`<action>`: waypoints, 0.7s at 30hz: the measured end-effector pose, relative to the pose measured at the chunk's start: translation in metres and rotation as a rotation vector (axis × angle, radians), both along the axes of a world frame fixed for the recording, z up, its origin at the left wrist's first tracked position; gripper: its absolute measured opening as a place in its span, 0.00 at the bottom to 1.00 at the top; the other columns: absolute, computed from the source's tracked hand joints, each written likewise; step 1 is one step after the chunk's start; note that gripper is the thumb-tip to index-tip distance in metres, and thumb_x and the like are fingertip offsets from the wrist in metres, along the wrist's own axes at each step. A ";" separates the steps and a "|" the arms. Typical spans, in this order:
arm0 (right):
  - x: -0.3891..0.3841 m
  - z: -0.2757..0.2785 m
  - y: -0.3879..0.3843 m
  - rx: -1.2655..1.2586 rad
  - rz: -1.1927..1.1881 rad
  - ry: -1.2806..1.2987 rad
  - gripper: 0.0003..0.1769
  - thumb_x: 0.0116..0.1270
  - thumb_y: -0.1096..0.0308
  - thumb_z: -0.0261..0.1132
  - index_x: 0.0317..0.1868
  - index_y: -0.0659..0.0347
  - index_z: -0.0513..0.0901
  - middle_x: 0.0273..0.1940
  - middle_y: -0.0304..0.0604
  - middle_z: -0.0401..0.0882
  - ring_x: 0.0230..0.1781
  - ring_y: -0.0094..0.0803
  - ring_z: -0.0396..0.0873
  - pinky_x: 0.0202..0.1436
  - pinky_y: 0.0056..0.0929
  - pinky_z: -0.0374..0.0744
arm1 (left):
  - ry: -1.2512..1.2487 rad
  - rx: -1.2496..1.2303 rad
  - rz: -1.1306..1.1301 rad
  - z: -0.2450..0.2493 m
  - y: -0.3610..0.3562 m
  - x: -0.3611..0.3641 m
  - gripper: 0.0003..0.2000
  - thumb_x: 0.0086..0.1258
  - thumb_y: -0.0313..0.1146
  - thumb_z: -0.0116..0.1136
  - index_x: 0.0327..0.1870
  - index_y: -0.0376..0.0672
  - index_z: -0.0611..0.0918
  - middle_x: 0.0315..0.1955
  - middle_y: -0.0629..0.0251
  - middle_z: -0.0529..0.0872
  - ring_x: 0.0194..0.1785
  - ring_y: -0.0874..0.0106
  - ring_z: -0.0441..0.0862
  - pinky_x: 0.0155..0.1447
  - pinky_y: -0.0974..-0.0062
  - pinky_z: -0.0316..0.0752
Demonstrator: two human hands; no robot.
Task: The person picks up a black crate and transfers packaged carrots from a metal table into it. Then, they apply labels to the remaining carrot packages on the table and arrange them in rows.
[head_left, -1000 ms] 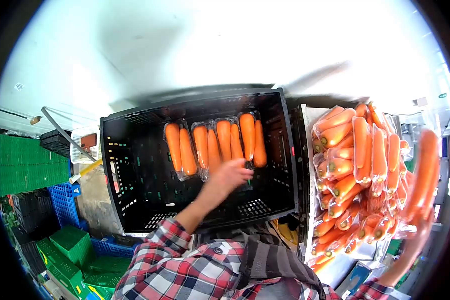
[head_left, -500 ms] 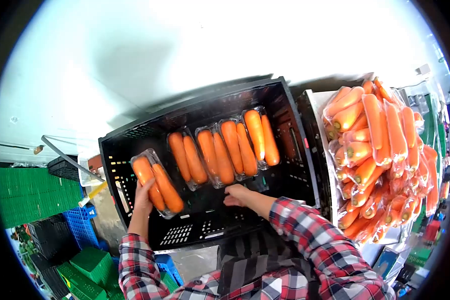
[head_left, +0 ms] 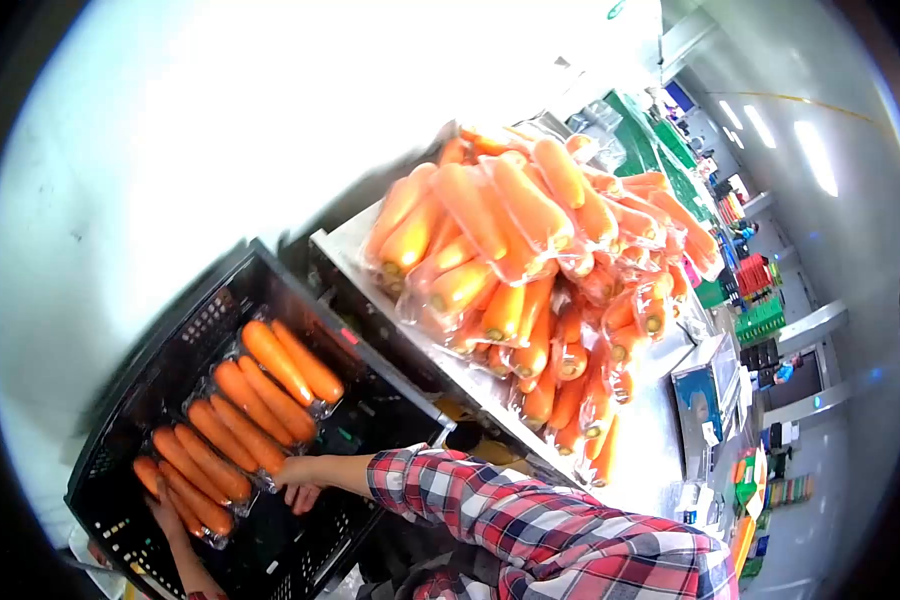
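Note:
Several clear packs of carrots (head_left: pixel 265 400) lie side by side in a slanting row inside a black plastic crate (head_left: pixel 370 375). At the row's lower left end, my left hand (head_left: pixel 170 520) grips the side of the last pack of carrots (head_left: pixel 202 510), which rests against its neighbour. My right hand (head_left: pixel 302 482) is at the near end of the middle packs, its thumb side by the wrapping and its fingers loosely apart, holding nothing. Part of my left hand is hidden by the pack.
A metal table (head_left: pixel 655 440) right of the crate carries a big heap of bagged carrots (head_left: pixel 530 270). A blue-fronted device (head_left: pixel 700 405) stands at the table's far right. White wall (head_left: pixel 170 150) rises behind the crate. Stacked coloured crates (head_left: pixel 760 318) show farther off.
The pack in my left hand has gone from the crate's left side to beside the row. My right hand has come closer to the packs' ends. The view has swung right.

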State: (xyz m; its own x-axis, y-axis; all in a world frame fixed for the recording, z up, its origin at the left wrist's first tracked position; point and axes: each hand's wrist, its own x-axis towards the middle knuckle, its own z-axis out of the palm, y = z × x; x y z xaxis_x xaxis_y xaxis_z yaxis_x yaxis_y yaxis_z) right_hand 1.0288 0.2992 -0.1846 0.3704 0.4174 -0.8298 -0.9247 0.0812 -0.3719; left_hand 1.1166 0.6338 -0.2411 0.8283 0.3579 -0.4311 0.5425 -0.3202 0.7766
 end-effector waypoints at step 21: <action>0.004 0.347 -0.481 -1.643 0.060 -0.485 0.56 0.49 0.50 0.68 0.68 0.70 0.44 0.62 0.59 0.61 0.61 0.42 0.64 0.60 0.32 0.65 | -0.327 0.901 -1.258 0.076 -0.199 -0.081 0.38 0.54 0.50 0.60 0.67 0.53 0.59 0.67 0.61 0.56 0.70 0.49 0.46 0.68 0.45 0.43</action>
